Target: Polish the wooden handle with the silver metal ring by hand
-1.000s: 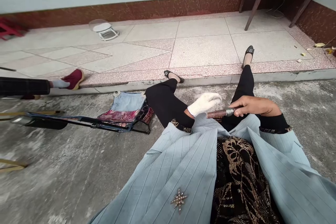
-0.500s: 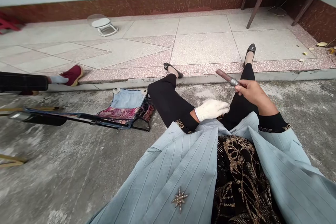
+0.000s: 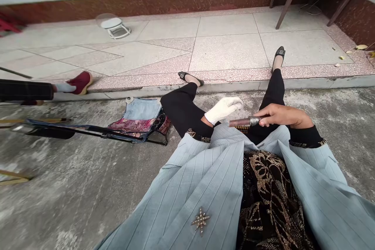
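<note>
My right hand (image 3: 274, 115) is closed round one end of a brown rod (image 3: 238, 122) with silvery wire (image 3: 254, 120) wound about it. The rod lies nearly level over my lap, its bare end pointing left. My left hand (image 3: 225, 108), in a white knitted glove, is held just above and left of the rod, apart from it. Its fingers are curled together in a pinch towards the thin wire. The strand between glove and rod is too fine to make out now.
A folding chair (image 3: 139, 108) with a denim and floral seat lies to my left. Beyond it are another person's red shoe (image 3: 80, 83) and a small white stool (image 3: 117, 30). My feet rest on the raised tiled step (image 3: 225, 52); a wooden table leg (image 3: 288, 2) stands behind.
The rod has swung from tilted up and away to nearly level, lower and nearer my lap. My gloved left hand has moved up and left, to above the rod.
</note>
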Tool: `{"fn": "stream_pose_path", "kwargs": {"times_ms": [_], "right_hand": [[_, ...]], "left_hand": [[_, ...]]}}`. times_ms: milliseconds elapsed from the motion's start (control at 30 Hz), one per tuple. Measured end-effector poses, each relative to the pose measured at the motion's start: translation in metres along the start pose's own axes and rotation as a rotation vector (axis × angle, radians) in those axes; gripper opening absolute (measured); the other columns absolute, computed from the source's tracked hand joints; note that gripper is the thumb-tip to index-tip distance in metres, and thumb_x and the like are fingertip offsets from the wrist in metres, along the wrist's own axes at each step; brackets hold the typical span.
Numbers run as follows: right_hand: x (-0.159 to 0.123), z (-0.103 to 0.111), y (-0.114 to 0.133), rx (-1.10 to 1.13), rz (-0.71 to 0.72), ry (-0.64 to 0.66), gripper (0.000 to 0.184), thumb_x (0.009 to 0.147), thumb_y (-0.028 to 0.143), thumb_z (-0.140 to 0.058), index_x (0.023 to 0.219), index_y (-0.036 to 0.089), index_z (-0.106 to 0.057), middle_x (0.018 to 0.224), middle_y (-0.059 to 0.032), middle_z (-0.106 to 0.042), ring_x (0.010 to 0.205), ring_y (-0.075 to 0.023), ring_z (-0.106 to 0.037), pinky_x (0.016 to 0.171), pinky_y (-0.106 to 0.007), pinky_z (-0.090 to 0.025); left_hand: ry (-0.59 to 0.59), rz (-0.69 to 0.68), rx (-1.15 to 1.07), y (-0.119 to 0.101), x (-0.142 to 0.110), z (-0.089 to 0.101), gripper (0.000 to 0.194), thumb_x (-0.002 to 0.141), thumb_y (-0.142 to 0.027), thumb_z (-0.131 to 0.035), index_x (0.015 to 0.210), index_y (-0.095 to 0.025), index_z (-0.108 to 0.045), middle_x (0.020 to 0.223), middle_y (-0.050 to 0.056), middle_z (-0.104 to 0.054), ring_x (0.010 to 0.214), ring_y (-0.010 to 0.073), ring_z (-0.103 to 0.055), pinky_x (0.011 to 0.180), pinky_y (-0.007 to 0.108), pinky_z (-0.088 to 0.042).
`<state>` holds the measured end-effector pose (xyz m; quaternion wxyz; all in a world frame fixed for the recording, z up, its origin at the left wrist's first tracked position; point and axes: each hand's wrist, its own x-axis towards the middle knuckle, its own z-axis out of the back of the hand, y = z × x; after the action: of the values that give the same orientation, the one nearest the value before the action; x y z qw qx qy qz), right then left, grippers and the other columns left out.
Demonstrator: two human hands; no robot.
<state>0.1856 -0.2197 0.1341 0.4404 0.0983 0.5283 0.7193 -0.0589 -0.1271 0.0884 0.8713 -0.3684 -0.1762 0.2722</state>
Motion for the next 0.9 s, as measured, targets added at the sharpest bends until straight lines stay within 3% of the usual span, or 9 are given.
{"fn": "stream_pose_path", "kwargs": {"times_ms": [100,167,367,533,667,800,900], "right_hand": [[0.001,0.0,0.002,0.187,0.076,-0.259,0.035,0.083,0.045,-0.066,0.1,0.016,-0.073,0.075,-0.0014,-0.064,0.061,-0.0103,-0.052,0.054,-0.023,-0.039],[0.005,-0.001,0.002,0.269,0.09,-0.413,0.031,0.082,0.045,-0.068,0.086,0.015,-0.07,0.072,-0.0013,-0.06,0.058,-0.0091,-0.049,0.049,-0.022,-0.036],[0.014,-0.003,-0.003,0.336,0.052,-0.54,0.033,0.079,0.048,-0.068,0.075,0.016,-0.062,0.069,-0.0007,-0.057,0.056,-0.0088,-0.047,0.047,-0.022,-0.034],[0.016,0.001,-0.01,0.14,-0.03,-0.577,0.029,0.083,0.045,-0.061,0.076,0.017,-0.062,0.065,-0.0005,-0.056,0.056,-0.0112,-0.048,0.051,-0.025,-0.034],[0.017,0.002,-0.013,-0.315,-0.231,-0.666,0.022,0.088,0.033,-0.056,0.086,0.016,-0.069,0.071,-0.005,-0.064,0.066,-0.0168,-0.055,0.061,-0.028,-0.035],[0.017,0.0,-0.011,-0.626,-0.359,-0.557,0.022,0.089,0.03,-0.056,0.095,0.017,-0.073,0.088,-0.0123,-0.071,0.081,-0.0235,-0.061,0.066,-0.031,-0.036],[0.015,0.0,-0.006,-0.543,-0.252,-0.247,0.019,0.086,0.028,-0.059,0.09,0.018,-0.075,0.078,-0.0068,-0.069,0.073,-0.0197,-0.06,0.066,-0.029,-0.038]], "left_hand": [[-0.043,0.089,-0.174,0.007,0.001,-0.02,0.032,0.095,-0.034,-0.043,0.096,-0.014,-0.067,0.08,0.001,-0.065,0.066,0.0108,-0.053,0.067,0.024,-0.042],[-0.005,0.05,-0.182,0.008,0.002,-0.032,0.032,0.095,-0.035,-0.042,0.093,-0.014,-0.067,0.081,0.001,-0.064,0.071,0.0112,-0.055,0.071,0.024,-0.043],[0.043,0.0,-0.015,0.008,0.001,-0.038,0.032,0.097,-0.032,-0.042,0.097,-0.014,-0.069,0.093,0.002,-0.069,0.087,0.014,-0.06,0.083,0.025,-0.044],[0.044,-0.016,0.208,0.012,0.0,-0.036,0.032,0.098,-0.032,-0.042,0.102,-0.017,-0.07,0.094,0.003,-0.07,0.086,0.0153,-0.062,0.081,0.026,-0.044],[0.065,-0.091,0.462,0.006,-0.003,-0.032,0.037,0.1,-0.039,-0.04,0.105,-0.019,-0.071,0.091,0.005,-0.071,0.084,0.018,-0.063,0.076,0.027,-0.043],[0.064,-0.185,0.584,-0.008,0.003,-0.012,0.035,0.1,-0.04,-0.043,0.106,-0.02,-0.071,0.094,0.006,-0.072,0.085,0.0185,-0.065,0.073,0.027,-0.041],[0.12,-0.25,0.52,-0.017,0.016,0.005,0.028,0.097,-0.033,-0.048,0.098,-0.02,-0.073,0.095,0.005,-0.072,0.088,0.018,-0.065,0.076,0.027,-0.042]]}}
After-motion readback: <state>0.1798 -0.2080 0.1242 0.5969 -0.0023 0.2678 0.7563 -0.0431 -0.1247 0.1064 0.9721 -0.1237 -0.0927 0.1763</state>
